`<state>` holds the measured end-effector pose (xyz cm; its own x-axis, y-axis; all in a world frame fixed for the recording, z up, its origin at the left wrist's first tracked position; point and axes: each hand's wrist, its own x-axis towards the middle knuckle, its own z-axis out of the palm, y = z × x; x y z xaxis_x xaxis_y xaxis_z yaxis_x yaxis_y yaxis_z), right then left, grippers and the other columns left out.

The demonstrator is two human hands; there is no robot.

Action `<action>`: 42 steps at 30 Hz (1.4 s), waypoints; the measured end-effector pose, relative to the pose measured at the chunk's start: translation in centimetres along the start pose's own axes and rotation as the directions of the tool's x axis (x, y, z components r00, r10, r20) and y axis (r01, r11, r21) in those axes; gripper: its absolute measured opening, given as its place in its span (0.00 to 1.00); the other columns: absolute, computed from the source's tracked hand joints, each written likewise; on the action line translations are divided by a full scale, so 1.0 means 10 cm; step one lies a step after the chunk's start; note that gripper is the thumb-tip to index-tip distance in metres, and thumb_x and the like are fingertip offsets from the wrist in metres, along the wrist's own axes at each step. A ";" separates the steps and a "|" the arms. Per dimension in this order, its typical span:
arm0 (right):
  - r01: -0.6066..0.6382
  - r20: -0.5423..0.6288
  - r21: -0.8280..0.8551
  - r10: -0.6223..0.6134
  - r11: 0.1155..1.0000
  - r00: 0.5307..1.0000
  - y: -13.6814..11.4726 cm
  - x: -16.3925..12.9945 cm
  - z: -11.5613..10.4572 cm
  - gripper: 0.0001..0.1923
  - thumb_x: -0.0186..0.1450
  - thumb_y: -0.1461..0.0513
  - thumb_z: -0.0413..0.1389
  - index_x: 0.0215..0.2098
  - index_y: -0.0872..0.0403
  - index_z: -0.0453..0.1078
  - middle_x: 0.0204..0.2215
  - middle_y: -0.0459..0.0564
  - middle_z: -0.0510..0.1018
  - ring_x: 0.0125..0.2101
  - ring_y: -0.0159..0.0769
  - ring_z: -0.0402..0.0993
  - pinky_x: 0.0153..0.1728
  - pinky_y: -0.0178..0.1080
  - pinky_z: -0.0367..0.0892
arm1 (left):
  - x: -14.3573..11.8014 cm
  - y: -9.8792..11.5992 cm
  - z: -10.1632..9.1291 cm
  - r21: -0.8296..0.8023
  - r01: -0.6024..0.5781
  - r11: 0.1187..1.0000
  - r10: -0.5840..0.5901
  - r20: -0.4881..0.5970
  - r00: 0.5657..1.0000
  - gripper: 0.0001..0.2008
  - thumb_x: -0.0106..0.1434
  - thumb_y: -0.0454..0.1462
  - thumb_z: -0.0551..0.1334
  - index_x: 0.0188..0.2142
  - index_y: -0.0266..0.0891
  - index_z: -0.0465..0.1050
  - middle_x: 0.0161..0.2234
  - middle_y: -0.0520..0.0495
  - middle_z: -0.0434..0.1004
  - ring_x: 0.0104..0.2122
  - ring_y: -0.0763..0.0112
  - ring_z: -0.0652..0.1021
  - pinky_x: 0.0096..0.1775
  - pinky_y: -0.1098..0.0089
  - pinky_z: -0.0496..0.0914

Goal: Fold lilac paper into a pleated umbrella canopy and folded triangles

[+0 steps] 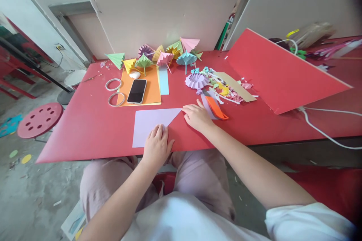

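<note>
A sheet of lavender paper (147, 124), folded along a slanted edge on its right side, lies flat on the red table (107, 131). My left hand (158, 141) rests on its lower right part, palm down with fingers extended. At the upper right corner, my right hand (198, 116) presses the paper with its fingertips, its fingers stretched out and slightly spread. Just beyond my right hand sits an orange object with a toothed edge (215, 109), lying over another strip of lavender paper (207, 108). Part of the sheet is hidden under my left hand.
A phone (137, 91) lies on orange paper (154, 94), with two rolls of tape (116, 99) beside it. Several paper umbrellas (186, 58) stand at the back. Paper scraps (226, 88) surround a cardboard strip (236, 86). A red board (283, 71) leans at right.
</note>
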<state>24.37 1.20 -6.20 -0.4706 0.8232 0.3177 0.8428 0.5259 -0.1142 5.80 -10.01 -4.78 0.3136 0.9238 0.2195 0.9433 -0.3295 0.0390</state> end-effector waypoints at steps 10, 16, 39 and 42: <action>-0.093 -0.053 0.021 0.094 0.995 0.994 0.01 0.00 0.01 0.18 0.57 0.68 0.48 0.42 0.54 0.74 0.43 0.53 0.78 0.43 0.43 0.73 0.53 0.51 0.58 | 0.45 0.15 0.22 -0.033 -0.005 0.999 0.006 0.054 0.999 0.32 0.65 0.53 0.47 0.60 0.32 0.55 0.61 0.35 0.56 0.60 0.52 0.57 0.58 0.50 0.54; -0.146 -0.071 0.044 0.149 0.988 0.986 0.13 0.09 -0.04 0.17 0.58 0.69 0.47 0.40 0.57 0.75 0.42 0.56 0.78 0.43 0.46 0.73 0.51 0.53 0.61 | 0.43 0.15 0.25 -0.062 0.005 0.998 -0.004 0.027 1.000 0.32 0.64 0.52 0.48 0.60 0.32 0.56 0.61 0.35 0.56 0.60 0.52 0.58 0.57 0.50 0.54; -0.085 0.077 0.103 0.078 0.991 0.994 -0.30 -0.17 0.14 0.22 0.68 0.60 0.40 0.57 0.57 0.61 0.58 0.58 0.63 0.59 0.43 0.58 0.57 0.55 0.53 | 0.44 0.00 0.22 -0.081 -0.006 0.997 0.012 0.079 0.997 0.28 0.66 0.48 0.48 0.61 0.35 0.54 0.62 0.38 0.54 0.62 0.57 0.55 0.59 0.54 0.51; -0.075 0.056 0.097 0.069 0.993 0.996 -0.30 -0.17 0.14 0.22 0.68 0.60 0.41 0.57 0.56 0.62 0.58 0.58 0.63 0.58 0.44 0.58 0.56 0.56 0.54 | 0.42 -0.03 0.20 -0.041 0.020 0.999 -0.017 0.074 0.997 0.27 0.66 0.50 0.47 0.61 0.42 0.55 0.62 0.38 0.54 0.61 0.51 0.56 0.58 0.50 0.52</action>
<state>22.27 -1.51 -7.74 -0.4249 0.8684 0.2555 0.8464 0.4812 -0.2280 7.06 -5.61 -5.79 0.3047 0.9411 0.1462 0.9442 -0.3187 0.0836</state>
